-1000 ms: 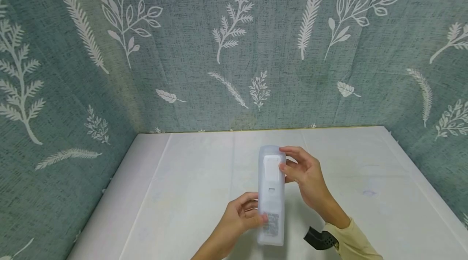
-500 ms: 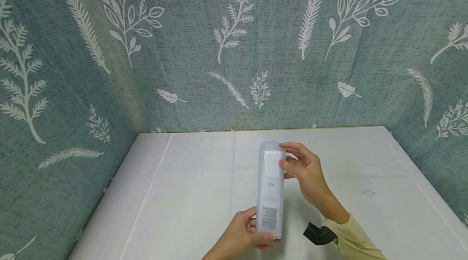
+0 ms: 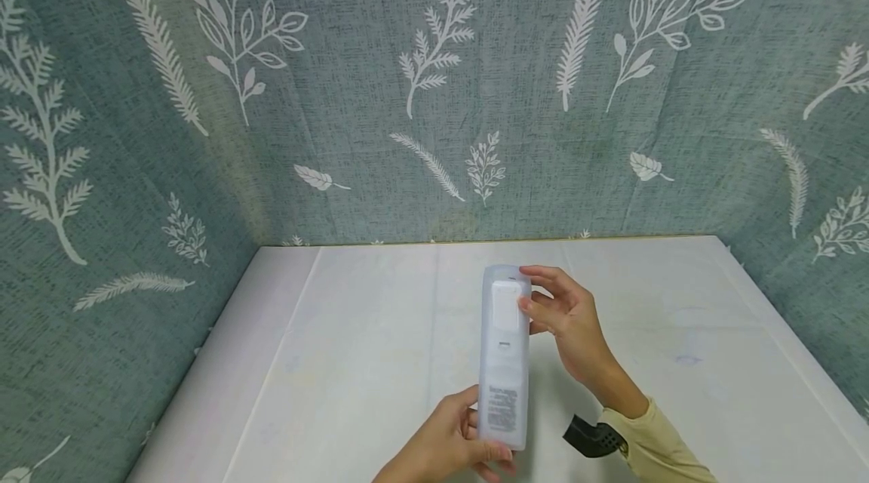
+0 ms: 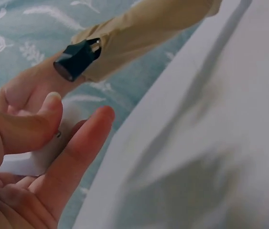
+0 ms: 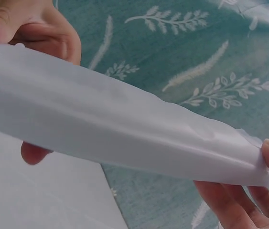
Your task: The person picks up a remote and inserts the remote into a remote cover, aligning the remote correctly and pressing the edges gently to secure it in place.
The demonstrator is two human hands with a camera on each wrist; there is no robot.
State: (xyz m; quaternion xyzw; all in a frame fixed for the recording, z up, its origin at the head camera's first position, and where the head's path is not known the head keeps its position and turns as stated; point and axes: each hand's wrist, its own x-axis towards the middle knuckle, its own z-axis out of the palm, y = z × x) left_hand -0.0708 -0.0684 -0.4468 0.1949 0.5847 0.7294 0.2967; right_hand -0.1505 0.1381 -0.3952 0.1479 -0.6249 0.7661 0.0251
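A long white remote control in a translucent sleeve is held above the table in the head view, its back towards me. That back carries a small slot and a block of grey print near the lower end. My left hand grips the lower end, thumb across the bottom edge. At the upper right, my right hand pinches the side between thumb and fingers. The left wrist view shows only the end of the remote control past the left thumb. Its sleeved side spans the right wrist view.
A white-covered table lies beneath the hands. Grey-green fabric walls with white leaf prints stand behind it and at both sides. A black strap-like device sits at the right sleeve.
My left hand has slid down from the remote control's side to its bottom end, and the printed block has come into view. The remote control has tilted slightly; the right hand keeps its hold.
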